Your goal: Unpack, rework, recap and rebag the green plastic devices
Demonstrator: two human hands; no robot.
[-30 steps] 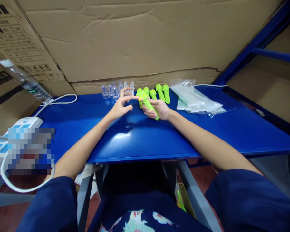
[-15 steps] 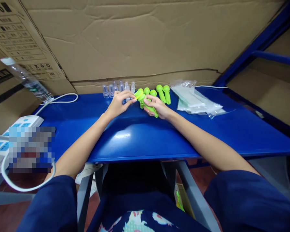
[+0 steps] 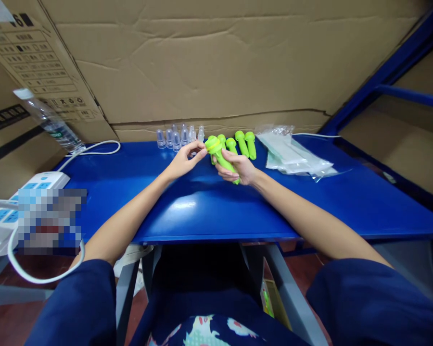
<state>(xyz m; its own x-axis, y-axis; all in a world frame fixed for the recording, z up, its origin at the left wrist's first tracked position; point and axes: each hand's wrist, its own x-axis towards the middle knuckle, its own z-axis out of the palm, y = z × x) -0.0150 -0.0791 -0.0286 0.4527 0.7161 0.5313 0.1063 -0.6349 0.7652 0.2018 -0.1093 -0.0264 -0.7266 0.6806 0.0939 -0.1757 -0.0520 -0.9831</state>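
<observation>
"So, what writing is showing?"

"A large '6' is standing out on the printed carton (image 3: 39, 62) at the upper left; the rows beneath it are blurring past reading. The bottle (image 3: 56, 126) is leaning beside it, wearing a green label I can't make out."

"And the hands?"

"The right hand (image 3: 243, 168) is gripping a green tube (image 3: 216, 149) above the worktop (image 3: 187, 206), in front of other green tubes (image 3: 250, 144). The left hand (image 3: 185, 159) is curling thumb and fingers at its yellow-ringed head; whether it's pinching, I can't tell."

"What's differing from half a second ago?"

"The head was tilting then; now it's lining up with the handle, its yellow ring showing. The clear caps (image 3: 169, 138) are also appearing less covered by the left hand."
</observation>
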